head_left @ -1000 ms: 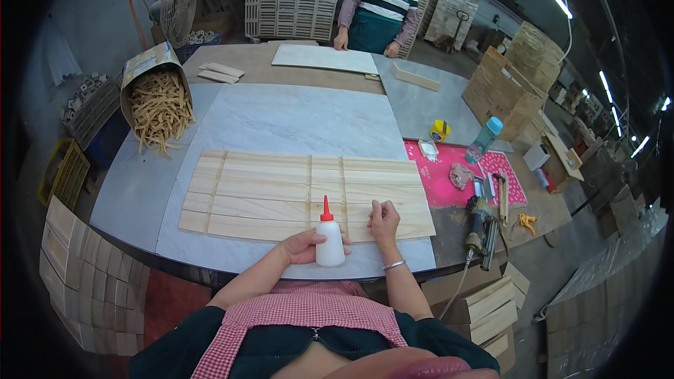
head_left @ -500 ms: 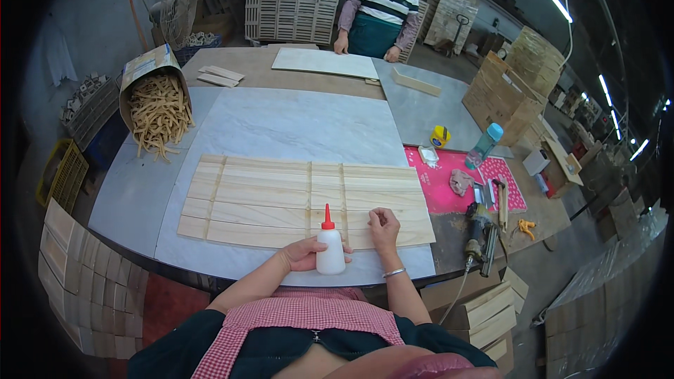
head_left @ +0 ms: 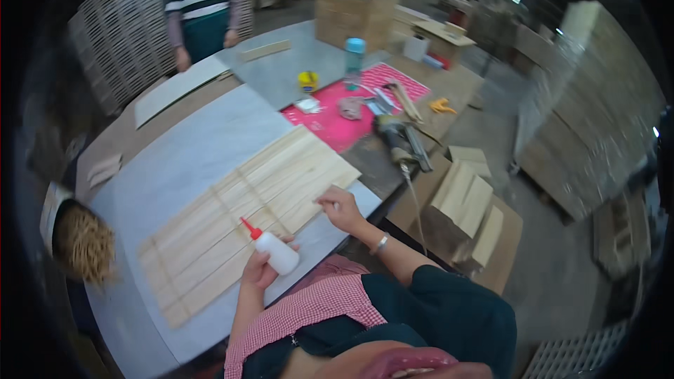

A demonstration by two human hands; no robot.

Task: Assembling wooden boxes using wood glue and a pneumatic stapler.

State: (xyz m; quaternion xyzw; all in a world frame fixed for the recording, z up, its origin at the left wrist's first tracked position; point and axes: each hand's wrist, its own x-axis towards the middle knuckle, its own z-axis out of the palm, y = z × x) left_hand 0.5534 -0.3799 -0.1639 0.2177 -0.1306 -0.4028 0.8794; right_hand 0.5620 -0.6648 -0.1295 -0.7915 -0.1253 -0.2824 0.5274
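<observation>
My left hand (head_left: 261, 270) is wrapped round a white squeeze bottle (head_left: 279, 254) with a red pointed nozzle, tilted over the near edge of a wooden panel. The panel (head_left: 210, 238) is made of pale boards lying side by side, with narrow darker strips running across them. Close to the panel's near right edge is my right hand (head_left: 342, 209), its fingers curled together in a pinch. Whether something small sits between those fingertips cannot be made out. A silver bracelet rings the right wrist.
On the pink mat (head_left: 337, 126) stand a blue-capped bottle (head_left: 353, 63) and a crumpled cloth (head_left: 350, 107). A hosed power tool (head_left: 397, 140) lies right of the panel. Wood strips fill a container (head_left: 86, 242) at left. Boards (head_left: 460, 200) are stacked lower right. Across the table stands a person (head_left: 203, 17).
My view has swung to the right, so the table appears turned. The bottle, still in my left hand, now leans to the left. My right hand stays curled near the panel's edge.
</observation>
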